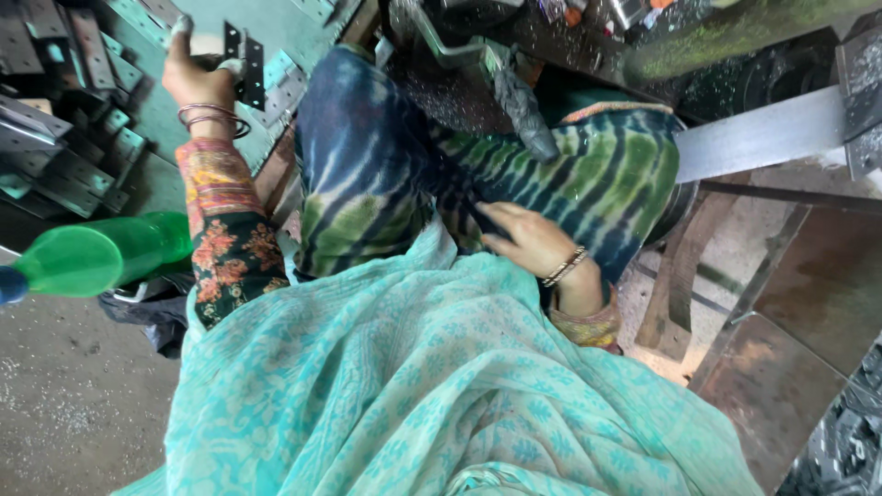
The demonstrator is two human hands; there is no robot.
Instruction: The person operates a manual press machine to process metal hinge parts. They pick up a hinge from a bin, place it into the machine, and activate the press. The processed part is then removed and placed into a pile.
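The left hand [197,78] reaches out to the green counter [175,174] and its fingers close on a flat metal plate [241,57] with small holes in it. The plate stands up a bit in the grip, right at the edge of a big heap. The fingertips have white tape or caps on them. Bangles sit on the wrist, and the sleeve has bright flowers.

The right hand [528,241] rests on the lap, on blue and green striped cloth [386,174]. Its fingers are loosely curled and it holds nothing.

The person sits low, with a light blue-green scarf [432,377] spread over the knees.

The heap of metal plates [64,138] lies to the left of the held one, many pieces piled any which way. I think that heap is yet to be worked through, since only one plate is in hand. I cannot see a pile of finished plates, so I cannot tell how many are done. It looks like a lot is left.

A green plastic bottle [101,253] lies on its side near the left arm. A long grey metal bar [763,133] sticks out on the right, well apart from both hands.
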